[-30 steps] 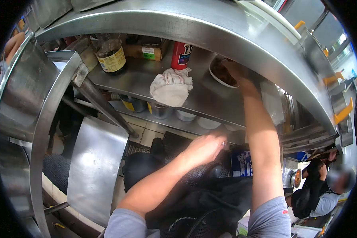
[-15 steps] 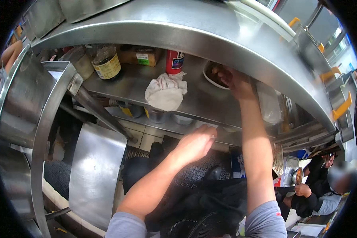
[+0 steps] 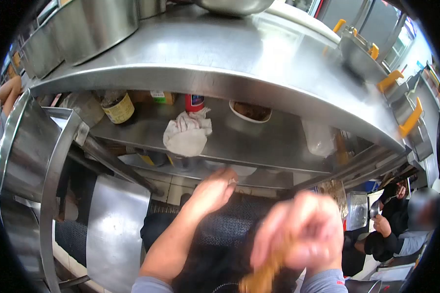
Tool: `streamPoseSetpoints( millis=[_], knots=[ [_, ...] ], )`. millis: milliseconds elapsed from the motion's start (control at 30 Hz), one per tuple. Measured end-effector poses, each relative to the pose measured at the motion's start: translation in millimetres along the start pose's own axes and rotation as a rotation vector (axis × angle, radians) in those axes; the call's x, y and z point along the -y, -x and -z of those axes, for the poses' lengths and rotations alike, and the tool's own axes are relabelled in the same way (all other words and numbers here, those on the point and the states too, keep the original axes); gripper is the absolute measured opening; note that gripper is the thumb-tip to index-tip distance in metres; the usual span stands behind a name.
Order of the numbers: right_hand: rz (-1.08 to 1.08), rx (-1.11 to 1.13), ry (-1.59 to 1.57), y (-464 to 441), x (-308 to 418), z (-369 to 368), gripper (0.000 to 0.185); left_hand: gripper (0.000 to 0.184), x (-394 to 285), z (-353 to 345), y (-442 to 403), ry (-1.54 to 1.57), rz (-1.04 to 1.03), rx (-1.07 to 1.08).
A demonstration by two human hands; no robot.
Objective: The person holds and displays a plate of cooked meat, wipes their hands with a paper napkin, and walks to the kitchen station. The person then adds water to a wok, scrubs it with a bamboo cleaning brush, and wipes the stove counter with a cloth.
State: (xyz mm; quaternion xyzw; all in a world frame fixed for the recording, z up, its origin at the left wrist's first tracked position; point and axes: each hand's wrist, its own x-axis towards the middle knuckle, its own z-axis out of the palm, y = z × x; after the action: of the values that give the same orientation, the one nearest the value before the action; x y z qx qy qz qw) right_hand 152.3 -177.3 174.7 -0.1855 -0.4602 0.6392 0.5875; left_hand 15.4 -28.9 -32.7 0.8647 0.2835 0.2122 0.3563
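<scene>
Golden-brown elongated piece of food (image 3: 261,278) is located at the near edge of the scene, right of centre, in your right hand (image 3: 303,232). Your right-hand grip is closed on its upper end, with thumb and fingers bent around it; the lower end projects free, down and to the left. Treat it as a light item. Its surface is likely greasy and somewhat slippery, and its body is probably soft enough to tear or shed fragments under hard pressure. Grip it at the thicker middle, using the pads with moderate, even force, and avoid pinching the exposed tip. In appearance, it is uneven and lumpy, with an irregular outline and lighter and darker golden patches; blur hides the finer texture, and its exact kind cannot be told. Your left hand (image 3: 212,193) is positioned farther left, fingers curled, near the front of the stainless-steel lower shelf (image 3: 274,149). A small pale spot shows at its fingertips, but whether the hand holds anything cannot be told. On the shelf, a white oval bowl (image 3: 252,120) with dark brown contents lies far from you, partly under the stainless-steel countertop (image 3: 205,44). To its left are a crumpled white cloth (image 3: 187,139), a red container (image 3: 194,102) and a clear jar with a yellow label (image 3: 118,110). At the far right of the scene, a co-worker's hand (image 3: 382,225) is near a small metal vessel (image 3: 375,209), well apart from yours.
</scene>
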Motion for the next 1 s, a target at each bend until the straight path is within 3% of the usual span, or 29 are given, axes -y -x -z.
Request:
streamPoseSetpoints(
  millis=[133,200,300,500,600,833,1000],
  knots=[
    [0.133,0.171,-0.06,13,-6,-2,0.027,0.02,-10,2,-1,0.016,0.043,0.038],
    [0.304,0.287,0.087,5,-6,3,0.022,0.02,-8,-1,-2,-0.003,0.006,0.01],
    [0.437,0.176,0.135,9,-16,-8,0.018,0.019,-6,-4,-3,0.013,-0.007,0.005],
    [0.184,-0.089,0.053,16,-2,-25,0.015,0.017,-6,-5,-6,0.054,-0.014,0.028],
    [0.194,0.093,-0.132,18,-11,-2,0.025,0.016,-2,-7,-6,0.04,-0.048,-0.019],
    [0.271,-0.034,0.01,24,-10,10,0.022,0.015,-6,-5,-6,0.026,-0.045,-0.024],
    [0.38,-0.278,0.087,22,-25,41,0.02,0.016,-5,-6,-7,0.03,-0.043,-0.011]
  ],
)
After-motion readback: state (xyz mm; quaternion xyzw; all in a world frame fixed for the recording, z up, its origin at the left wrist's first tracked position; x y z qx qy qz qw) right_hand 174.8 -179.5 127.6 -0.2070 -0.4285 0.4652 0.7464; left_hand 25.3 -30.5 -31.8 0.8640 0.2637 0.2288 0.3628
